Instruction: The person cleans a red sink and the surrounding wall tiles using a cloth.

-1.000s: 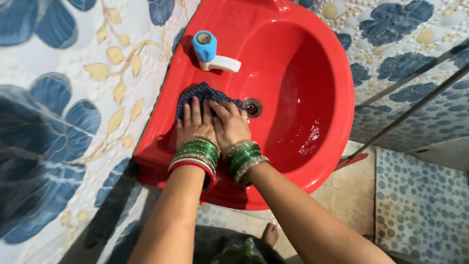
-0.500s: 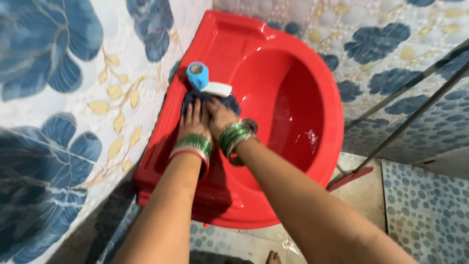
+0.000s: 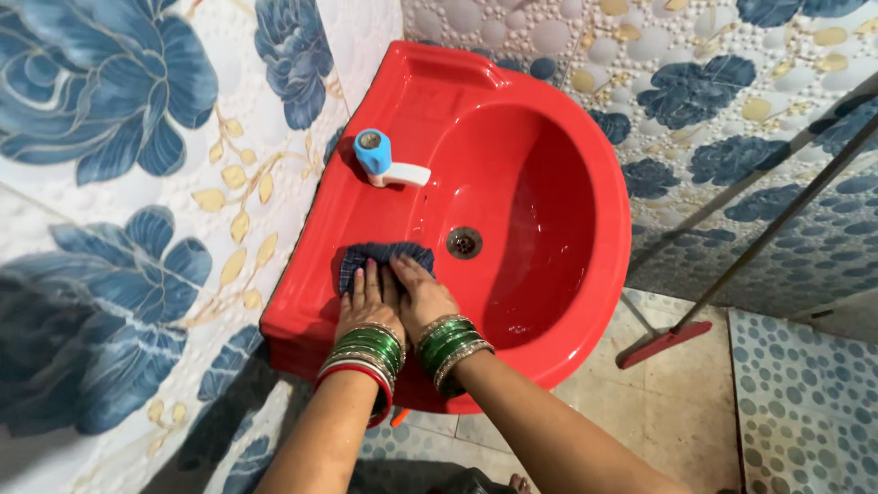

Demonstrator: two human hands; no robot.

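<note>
A dark blue checked cloth (image 3: 384, 256) lies on the inner slope of a red plastic wash basin (image 3: 585, 137), just left of the metal drain (image 3: 465, 241). My left hand (image 3: 368, 300) and my right hand (image 3: 422, 295) press flat on the cloth side by side, fingers pointing toward the tap. Both wrists carry stacks of green bangles. A blue and white tap (image 3: 382, 159) stands on the basin's rim, a little beyond the cloth. The basin's surface looks wet.
Tiled walls with blue flowers and gold leaves flank the basin on the left and behind. A floor wiper with a red head (image 3: 664, 344) and a long handle leans at the right. Dotted tiles cover the floor at the lower right.
Both hands slid the cloth back from under the tap toward the basin's near edge. The drain is uncovered again. The view has tilted up slightly.
</note>
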